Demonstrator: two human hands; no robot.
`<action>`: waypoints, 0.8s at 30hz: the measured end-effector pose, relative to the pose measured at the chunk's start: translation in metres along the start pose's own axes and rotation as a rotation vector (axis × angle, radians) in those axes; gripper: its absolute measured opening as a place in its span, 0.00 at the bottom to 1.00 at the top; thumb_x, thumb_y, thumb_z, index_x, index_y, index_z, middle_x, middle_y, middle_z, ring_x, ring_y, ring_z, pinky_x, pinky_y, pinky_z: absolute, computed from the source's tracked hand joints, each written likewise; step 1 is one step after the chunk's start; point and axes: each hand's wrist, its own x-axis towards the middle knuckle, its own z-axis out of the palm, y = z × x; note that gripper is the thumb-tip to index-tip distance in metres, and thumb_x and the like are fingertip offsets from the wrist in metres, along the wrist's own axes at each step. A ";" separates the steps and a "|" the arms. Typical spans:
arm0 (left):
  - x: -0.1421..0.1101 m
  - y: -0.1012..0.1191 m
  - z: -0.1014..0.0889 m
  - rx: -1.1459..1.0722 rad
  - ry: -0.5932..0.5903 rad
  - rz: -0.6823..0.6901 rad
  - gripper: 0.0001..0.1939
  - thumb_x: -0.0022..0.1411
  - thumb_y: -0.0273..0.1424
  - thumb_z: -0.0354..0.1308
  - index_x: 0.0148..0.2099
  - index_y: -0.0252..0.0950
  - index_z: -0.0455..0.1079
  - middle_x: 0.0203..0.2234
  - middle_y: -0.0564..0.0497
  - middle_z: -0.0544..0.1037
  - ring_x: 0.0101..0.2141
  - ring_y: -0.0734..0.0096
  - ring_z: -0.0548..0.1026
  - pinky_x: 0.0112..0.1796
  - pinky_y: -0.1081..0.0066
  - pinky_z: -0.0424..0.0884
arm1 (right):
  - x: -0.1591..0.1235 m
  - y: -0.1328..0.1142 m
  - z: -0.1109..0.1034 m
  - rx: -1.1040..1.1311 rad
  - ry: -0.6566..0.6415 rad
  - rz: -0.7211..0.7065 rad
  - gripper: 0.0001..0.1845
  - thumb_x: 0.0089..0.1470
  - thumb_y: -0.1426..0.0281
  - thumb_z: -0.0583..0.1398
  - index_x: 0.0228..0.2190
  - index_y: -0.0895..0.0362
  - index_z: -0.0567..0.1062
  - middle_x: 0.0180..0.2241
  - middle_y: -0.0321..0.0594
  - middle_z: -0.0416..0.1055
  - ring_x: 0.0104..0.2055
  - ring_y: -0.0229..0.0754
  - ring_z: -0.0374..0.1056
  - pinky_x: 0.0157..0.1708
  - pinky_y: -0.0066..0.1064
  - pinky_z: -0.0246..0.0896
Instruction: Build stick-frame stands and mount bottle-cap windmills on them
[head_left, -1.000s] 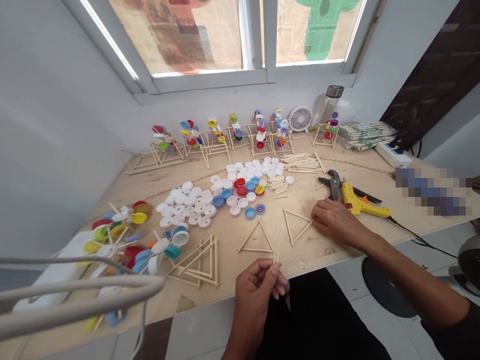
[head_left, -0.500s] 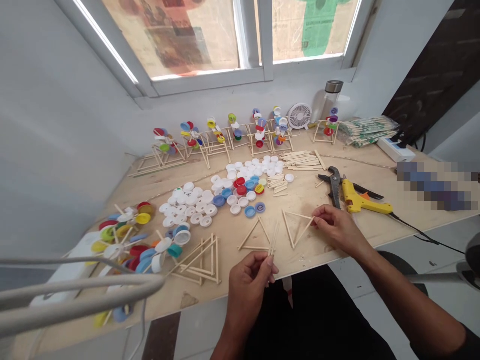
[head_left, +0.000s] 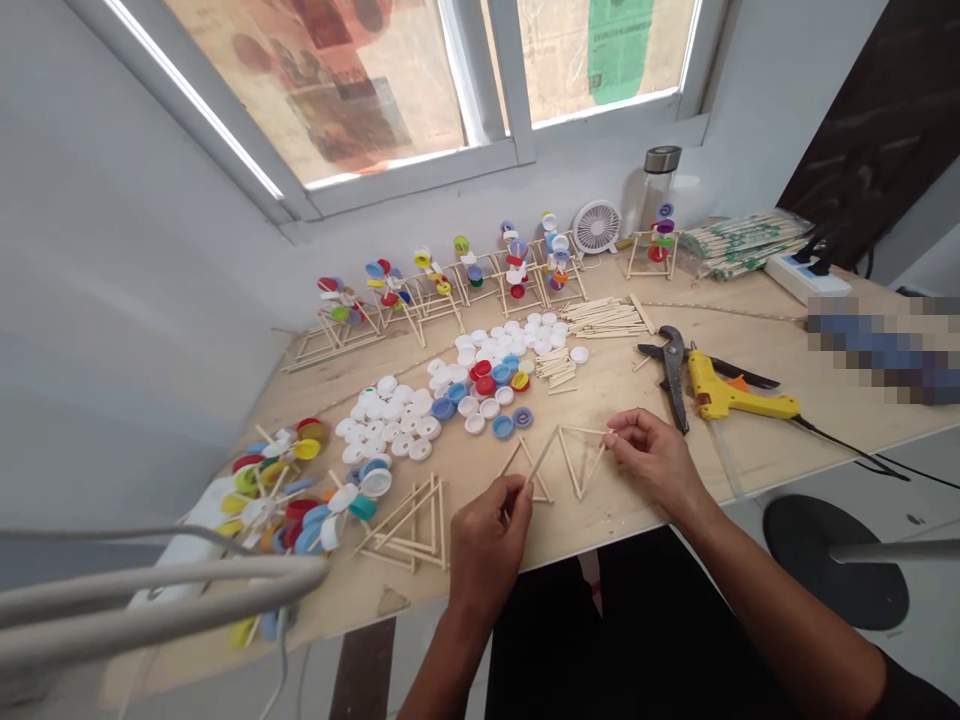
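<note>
My left hand (head_left: pixel 487 535) is closed around the lower end of a thin wooden stick (head_left: pixel 543 458), which slants up to the right. Its far tip comes close to the top left corner of a stick triangle (head_left: pixel 570 462); whether they touch I cannot tell. At that triangle's right corner, my right hand (head_left: pixel 654 458) pinches the joint between thumb and fingers. A second stick triangle (head_left: pixel 544 488) lies flat on the table, partly behind my left hand and its stick. Several more stick triangles (head_left: pixel 433 515) lie overlapping left of my left hand.
Bottle caps (head_left: pixel 405 410) spread across the table (head_left: pixel 465 460). A yellow glue gun (head_left: pixel 712 390) and dark pliers (head_left: pixel 675 375) lie right. Cap wheels (head_left: pixel 300 495) sit left, behind a grey cable (head_left: pixel 225 590). Stick stands with cap wheels (head_left: pixel 517 270) line the wall beside a small fan (head_left: pixel 598 228).
My left hand has swung its stick from near upright to a slant toward the triangle. My right hand has gone from beside the pliers to pinching the triangle's corner. The view has shifted slightly.
</note>
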 end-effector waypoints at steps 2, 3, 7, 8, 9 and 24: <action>0.001 -0.003 0.002 0.087 0.021 0.087 0.08 0.61 0.32 0.53 0.34 0.37 0.72 0.21 0.53 0.76 0.22 0.73 0.72 0.26 0.75 0.63 | 0.003 0.001 0.002 0.034 0.044 -0.031 0.15 0.44 0.61 0.64 0.32 0.57 0.70 0.22 0.33 0.69 0.22 0.34 0.62 0.22 0.26 0.55; 0.002 -0.005 0.003 0.129 0.034 0.137 0.08 0.62 0.31 0.52 0.34 0.36 0.71 0.22 0.53 0.76 0.22 0.73 0.72 0.26 0.75 0.63 | 0.004 0.001 0.002 0.048 0.070 -0.049 0.16 0.44 0.60 0.64 0.32 0.57 0.70 0.23 0.34 0.69 0.23 0.34 0.63 0.23 0.27 0.56; 0.009 -0.007 0.008 0.311 0.086 0.324 0.08 0.64 0.28 0.50 0.34 0.35 0.70 0.22 0.53 0.75 0.24 0.72 0.73 0.27 0.74 0.63 | 0.006 0.004 -0.001 0.073 0.162 -0.098 0.14 0.45 0.61 0.64 0.32 0.56 0.71 0.26 0.36 0.69 0.28 0.37 0.65 0.27 0.28 0.60; 0.011 -0.007 0.009 0.361 0.094 0.365 0.08 0.64 0.28 0.50 0.34 0.35 0.70 0.22 0.52 0.75 0.24 0.72 0.73 0.27 0.74 0.63 | 0.005 0.006 -0.002 0.073 0.175 -0.105 0.14 0.45 0.61 0.64 0.33 0.56 0.71 0.26 0.36 0.69 0.28 0.37 0.65 0.27 0.29 0.60; 0.013 -0.007 0.011 0.409 0.098 0.406 0.08 0.64 0.28 0.50 0.34 0.35 0.69 0.22 0.53 0.75 0.24 0.71 0.72 0.27 0.73 0.63 | 0.005 0.007 -0.002 0.071 0.184 -0.111 0.13 0.45 0.62 0.64 0.33 0.56 0.72 0.26 0.36 0.69 0.29 0.38 0.65 0.27 0.29 0.60; 0.033 -0.006 0.018 0.681 0.008 0.612 0.06 0.61 0.24 0.55 0.31 0.36 0.69 0.20 0.52 0.71 0.24 0.68 0.68 0.29 0.68 0.59 | -0.002 0.010 -0.002 0.024 0.181 -0.182 0.09 0.48 0.65 0.62 0.32 0.56 0.76 0.27 0.37 0.71 0.29 0.37 0.65 0.28 0.28 0.61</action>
